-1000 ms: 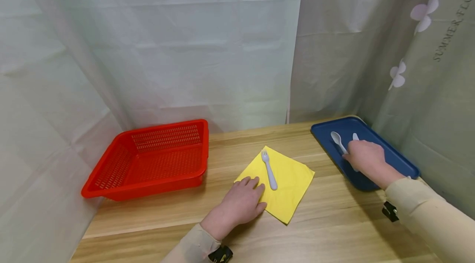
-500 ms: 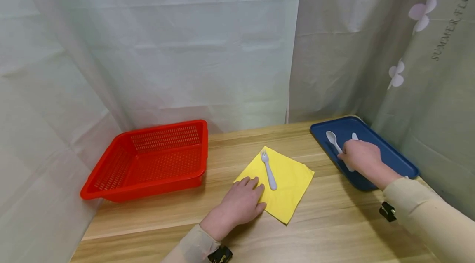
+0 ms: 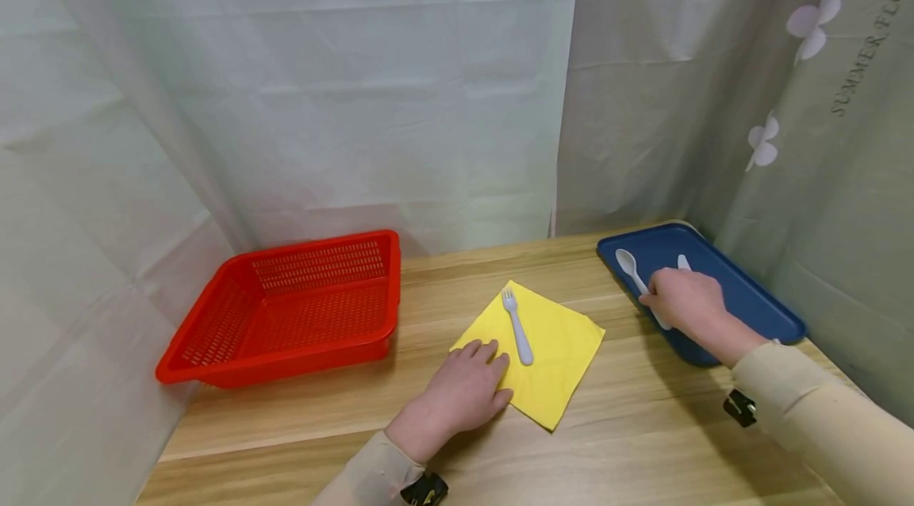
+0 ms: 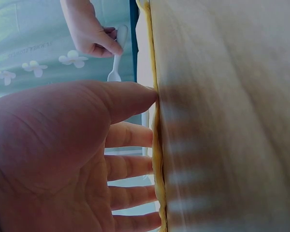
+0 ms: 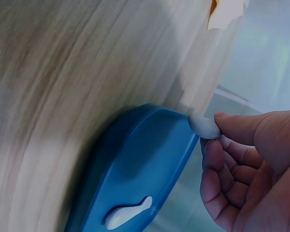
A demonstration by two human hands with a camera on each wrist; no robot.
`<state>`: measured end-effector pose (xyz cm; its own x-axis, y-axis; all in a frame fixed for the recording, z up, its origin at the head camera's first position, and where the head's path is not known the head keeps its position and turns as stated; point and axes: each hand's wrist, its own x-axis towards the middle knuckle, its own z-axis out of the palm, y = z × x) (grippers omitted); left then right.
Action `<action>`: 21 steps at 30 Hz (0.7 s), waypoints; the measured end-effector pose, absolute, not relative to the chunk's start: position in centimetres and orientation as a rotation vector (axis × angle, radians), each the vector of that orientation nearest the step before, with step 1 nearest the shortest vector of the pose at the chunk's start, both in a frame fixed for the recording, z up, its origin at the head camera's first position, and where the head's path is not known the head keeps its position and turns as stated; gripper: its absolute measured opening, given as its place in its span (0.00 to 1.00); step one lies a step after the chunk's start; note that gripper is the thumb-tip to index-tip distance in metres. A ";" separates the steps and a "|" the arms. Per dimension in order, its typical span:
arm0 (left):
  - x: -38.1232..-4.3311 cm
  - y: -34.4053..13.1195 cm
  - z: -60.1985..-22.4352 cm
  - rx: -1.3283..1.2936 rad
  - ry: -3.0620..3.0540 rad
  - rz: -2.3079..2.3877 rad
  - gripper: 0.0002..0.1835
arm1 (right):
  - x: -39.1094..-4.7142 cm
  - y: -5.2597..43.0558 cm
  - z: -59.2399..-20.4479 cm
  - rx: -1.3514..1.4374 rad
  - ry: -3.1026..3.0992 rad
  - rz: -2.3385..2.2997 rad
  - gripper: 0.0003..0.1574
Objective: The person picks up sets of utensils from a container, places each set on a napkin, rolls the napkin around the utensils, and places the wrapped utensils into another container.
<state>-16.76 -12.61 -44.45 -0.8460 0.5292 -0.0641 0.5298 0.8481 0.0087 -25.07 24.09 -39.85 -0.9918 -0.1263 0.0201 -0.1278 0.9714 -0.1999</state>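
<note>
My right hand (image 3: 689, 301) pinches a pale grey spoon (image 3: 627, 262) by its handle between thumb and index finger, over the left side of the blue tray (image 3: 760, 301). In the right wrist view the spoon's handle end (image 5: 203, 126) shows between the fingertips, raised above the tray. A pale knife (image 5: 128, 214) lies on the tray, mostly hidden by this hand in the head view. On a folded yellow napkin (image 3: 564, 347) lies a grey fork (image 3: 520, 331). My left hand (image 3: 460, 391) rests on the napkin's left edge with fingers spread and nearly straight.
A red perforated basket (image 3: 286, 371) stands at the back left of the wooden table (image 3: 628, 427). Pale curtains (image 3: 357, 93) close off the back and both sides. The tray sits near the right-hand curtain.
My right hand has moved slightly left, carrying the spoon toward the tray's left edge. The left hand, napkin, fork and basket have stayed put.
</note>
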 end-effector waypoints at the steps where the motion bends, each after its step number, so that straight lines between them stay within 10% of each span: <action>1: -16.8 -12.6 -44.4 0.847 2.957 -0.014 0.30 | -25.1 24.0 -39.9 0.202 -3.109 0.315 0.30; 21: -16.8 -12.7 -44.5 0.851 2.953 -0.012 0.30 | -24.6 21.5 -39.7 0.323 -3.011 0.376 0.26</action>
<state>-16.77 -12.67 -44.55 -0.8446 0.5310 -0.0678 0.5316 0.8469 0.0112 -24.56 21.46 -39.69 -0.9736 -0.1976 0.1145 -0.2197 0.9474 -0.2329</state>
